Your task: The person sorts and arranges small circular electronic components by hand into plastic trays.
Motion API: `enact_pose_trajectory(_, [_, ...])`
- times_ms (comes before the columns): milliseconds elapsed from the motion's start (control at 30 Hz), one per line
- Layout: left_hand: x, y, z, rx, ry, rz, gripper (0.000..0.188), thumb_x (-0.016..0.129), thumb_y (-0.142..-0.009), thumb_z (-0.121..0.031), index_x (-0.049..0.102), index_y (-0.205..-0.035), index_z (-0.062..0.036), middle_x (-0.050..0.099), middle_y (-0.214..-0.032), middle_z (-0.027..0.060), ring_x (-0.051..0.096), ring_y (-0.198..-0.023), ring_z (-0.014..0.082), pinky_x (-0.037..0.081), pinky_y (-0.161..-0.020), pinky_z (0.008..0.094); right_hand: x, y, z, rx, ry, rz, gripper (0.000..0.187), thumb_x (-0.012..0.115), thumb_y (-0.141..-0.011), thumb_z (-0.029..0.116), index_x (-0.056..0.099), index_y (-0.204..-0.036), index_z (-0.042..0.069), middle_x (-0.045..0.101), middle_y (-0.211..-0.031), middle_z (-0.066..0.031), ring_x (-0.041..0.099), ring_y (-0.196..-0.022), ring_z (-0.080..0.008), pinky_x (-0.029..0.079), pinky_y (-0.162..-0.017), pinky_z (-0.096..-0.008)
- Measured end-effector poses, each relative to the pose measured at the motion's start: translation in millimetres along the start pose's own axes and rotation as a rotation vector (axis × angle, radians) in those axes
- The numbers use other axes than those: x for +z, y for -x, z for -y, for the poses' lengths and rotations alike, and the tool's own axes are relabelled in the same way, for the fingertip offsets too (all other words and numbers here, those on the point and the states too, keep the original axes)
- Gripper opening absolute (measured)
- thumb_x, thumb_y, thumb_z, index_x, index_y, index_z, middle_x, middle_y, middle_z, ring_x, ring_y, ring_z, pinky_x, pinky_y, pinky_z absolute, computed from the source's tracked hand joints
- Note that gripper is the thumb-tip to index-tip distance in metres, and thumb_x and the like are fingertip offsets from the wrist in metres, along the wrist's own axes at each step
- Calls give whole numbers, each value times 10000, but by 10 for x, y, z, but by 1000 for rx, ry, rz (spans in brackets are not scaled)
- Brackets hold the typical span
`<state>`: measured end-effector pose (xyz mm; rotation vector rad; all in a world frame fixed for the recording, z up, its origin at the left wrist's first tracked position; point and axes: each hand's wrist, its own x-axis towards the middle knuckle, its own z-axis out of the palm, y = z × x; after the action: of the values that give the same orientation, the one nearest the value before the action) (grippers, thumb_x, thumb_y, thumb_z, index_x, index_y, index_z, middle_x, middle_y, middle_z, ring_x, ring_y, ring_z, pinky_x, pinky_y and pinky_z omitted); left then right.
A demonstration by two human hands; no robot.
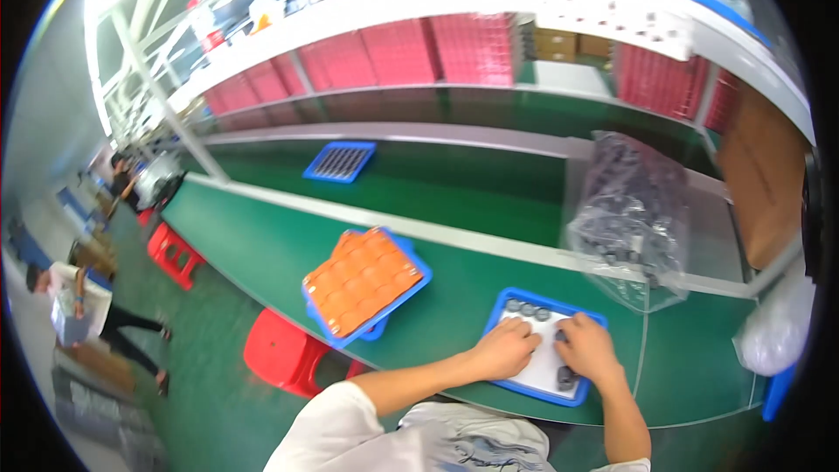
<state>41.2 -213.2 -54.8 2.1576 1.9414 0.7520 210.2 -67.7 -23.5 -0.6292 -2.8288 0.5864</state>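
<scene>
A blue tray (pixel 584 399) with a white base lies on the green bench in front of me. Several small grey round parts (pixel 527 308) sit in a row along its far left side. My left hand (pixel 509 350) is over the tray's left side, its fingers curled together just below that row; what they hold is hidden. On the right side of the tray, my right hand (pixel 587 348) has its fingers bent and pinched at a small dark round part (pixel 560 336). More dark parts (pixel 566 377) lie loose below the right hand, near the tray's lower right corner.
Left of the tray, orange moulded trays (pixel 363 280) lie on blue trays (pixel 423 264). A clear bag of dark parts (pixel 629 210) rests beyond the tray at right. Another filled blue tray (pixel 341 162) lies farther back. Red stools (pixel 281 354) stand left; a person (pixel 92 310) is on the floor.
</scene>
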Motion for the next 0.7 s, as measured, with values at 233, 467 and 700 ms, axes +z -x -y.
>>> enact_pose_trajectory(233, [-119,90,80,4,25,-78,230,654,-790,-41,666,-1019,-27,584,-943,111,561,-935,297,453,-851,411,-63,-122,-164,-17,-77,-62,193,698,-750,59,625,-924,19,613,-971,-163,627,-902,-383,523,-757,-451])
enact_pose_trajectory(467, [97,-144,99,69,34,-80,268,677,-775,-74,689,-1037,-18,608,-956,120,579,-920,302,463,-820,431,-44,-38,-305,-150,29,-229,141,702,-724,-5,632,-846,9,608,-1051,-144,549,-1063,-366,465,-910,-459])
enact_pose_trajectory(700, [-35,-339,46,94,35,-105,308,767,-728,-43,695,-1026,-25,609,-959,110,584,-930,310,477,-831,430,139,-169,-224,-32,165,-359,167,783,-746,155,657,-778,51,566,-863,-93,533,-905,-302,441,-811,-416])
